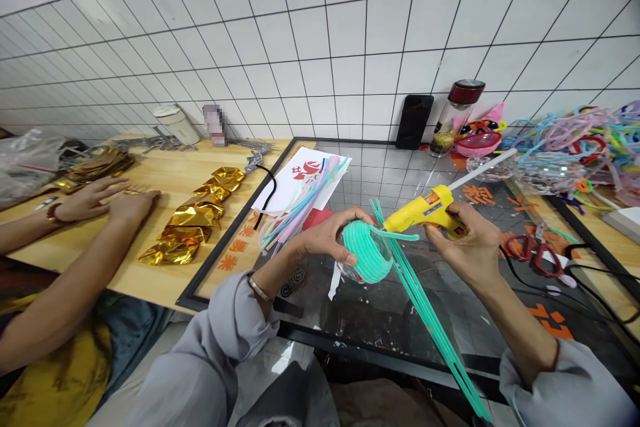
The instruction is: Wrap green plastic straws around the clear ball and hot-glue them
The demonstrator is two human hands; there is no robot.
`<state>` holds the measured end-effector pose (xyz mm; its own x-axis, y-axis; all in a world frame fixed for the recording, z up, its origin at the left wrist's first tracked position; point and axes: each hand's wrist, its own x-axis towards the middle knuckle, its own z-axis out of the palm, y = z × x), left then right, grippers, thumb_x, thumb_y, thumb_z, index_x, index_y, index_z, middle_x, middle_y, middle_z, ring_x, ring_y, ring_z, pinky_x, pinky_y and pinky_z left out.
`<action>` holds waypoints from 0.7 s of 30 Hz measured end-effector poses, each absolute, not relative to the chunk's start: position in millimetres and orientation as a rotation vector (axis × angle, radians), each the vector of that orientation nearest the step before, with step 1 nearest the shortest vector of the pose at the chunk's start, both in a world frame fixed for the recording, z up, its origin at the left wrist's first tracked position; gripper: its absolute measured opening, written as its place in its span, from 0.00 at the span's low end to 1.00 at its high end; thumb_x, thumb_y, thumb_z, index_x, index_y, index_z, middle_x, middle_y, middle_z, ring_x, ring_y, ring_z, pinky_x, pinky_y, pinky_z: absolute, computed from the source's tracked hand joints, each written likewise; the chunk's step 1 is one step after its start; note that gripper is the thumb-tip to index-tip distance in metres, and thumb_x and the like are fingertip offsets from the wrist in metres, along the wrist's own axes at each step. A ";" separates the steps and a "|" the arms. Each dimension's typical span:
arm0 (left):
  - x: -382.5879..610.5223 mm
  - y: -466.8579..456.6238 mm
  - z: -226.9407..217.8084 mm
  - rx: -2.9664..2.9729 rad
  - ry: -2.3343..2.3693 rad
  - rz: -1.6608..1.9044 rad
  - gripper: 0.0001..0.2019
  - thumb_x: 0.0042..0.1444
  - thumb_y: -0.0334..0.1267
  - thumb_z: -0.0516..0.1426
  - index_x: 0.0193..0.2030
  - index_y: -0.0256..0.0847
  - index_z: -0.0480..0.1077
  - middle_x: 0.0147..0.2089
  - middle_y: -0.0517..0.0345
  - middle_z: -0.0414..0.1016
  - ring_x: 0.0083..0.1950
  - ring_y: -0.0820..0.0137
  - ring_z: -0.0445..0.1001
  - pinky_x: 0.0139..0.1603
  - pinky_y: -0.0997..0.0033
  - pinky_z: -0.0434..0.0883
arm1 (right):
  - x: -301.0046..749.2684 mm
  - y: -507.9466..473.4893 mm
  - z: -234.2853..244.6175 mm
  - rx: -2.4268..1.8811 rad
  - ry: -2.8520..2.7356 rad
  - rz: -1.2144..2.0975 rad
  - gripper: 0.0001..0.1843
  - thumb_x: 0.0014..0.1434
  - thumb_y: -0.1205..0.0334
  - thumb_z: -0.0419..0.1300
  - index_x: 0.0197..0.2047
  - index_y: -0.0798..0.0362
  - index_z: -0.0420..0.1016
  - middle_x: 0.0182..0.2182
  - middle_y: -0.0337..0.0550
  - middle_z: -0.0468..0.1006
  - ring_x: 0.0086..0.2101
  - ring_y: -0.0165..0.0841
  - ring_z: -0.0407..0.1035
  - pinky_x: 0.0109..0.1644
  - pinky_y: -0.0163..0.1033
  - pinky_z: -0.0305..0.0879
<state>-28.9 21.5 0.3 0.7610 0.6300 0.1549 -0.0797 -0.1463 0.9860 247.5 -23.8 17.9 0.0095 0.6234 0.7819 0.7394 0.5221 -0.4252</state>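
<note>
Your dark, glossy tabletop (360, 323) spreads beneath both hands; across it runs a bundle of teal strands (427, 317), its long axis slanting from beyond the round vessel down past the near edge on your right; neither hand holds that bundle.

Your right hand (473, 243) is wrapped around the handle of the yellow hot-glue gun (417, 211); the gun's long axis slopes from the white glue stick (483, 169) at its upper right, down and leftward to the nozzle (385, 227); the barrel lies ahead and to the left of the gripping fingers, aimed at the vessel.

Your left hand (333, 237) is closed around the clear round vessel (347, 273), thumb on the near side, fingers over the top; the vessel sits just to the right of that palm, most of it wound with teal strand (365, 253); one loose strand end (404, 236) sticks out rightward from its upper right, under the gun's barrel, its tip nearer your right fingers than your left; the nozzle is right beside the root of that end, though whether they touch is hard to tell from here.
</note>
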 end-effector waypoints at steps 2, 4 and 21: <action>-29.3 21.9 0.0 1.623 0.455 0.646 0.36 0.32 0.44 0.73 0.51 0.43 0.68 0.57 0.49 0.72 0.57 0.55 0.71 0.56 0.57 0.66 | 247.3 -22.6 17.0 -1.211 -1.661 -0.060 0.08 0.51 0.58 0.63 0.34 0.50 0.70 0.25 0.38 0.76 0.23 0.31 0.68 0.26 0.36 0.64; -29.6 22.3 0.1 1.634 0.451 0.639 0.36 0.33 0.44 0.73 0.51 0.43 0.68 0.57 0.50 0.71 0.56 0.55 0.71 0.56 0.57 0.67 | 247.6 -21.2 15.7 -1.261 -1.641 0.028 0.10 0.50 0.56 0.64 0.34 0.50 0.70 0.26 0.38 0.75 0.24 0.32 0.69 0.27 0.36 0.65; -28.6 24.1 -2.0 1.696 0.414 0.667 0.35 0.35 0.48 0.73 0.51 0.44 0.68 0.58 0.49 0.70 0.62 0.52 0.67 0.63 0.51 0.61 | 274.1 4.2 -2.4 -1.756 -1.435 0.067 0.20 0.48 0.45 0.62 0.33 0.54 0.76 0.29 0.45 0.72 0.32 0.40 0.66 0.37 0.43 0.61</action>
<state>-28.6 24.1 -2.0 0.7716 0.6013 0.2076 -0.0812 -0.2306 0.9696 274.1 4.2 -2.4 0.3415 0.8267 0.4471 0.7812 0.0148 -0.6241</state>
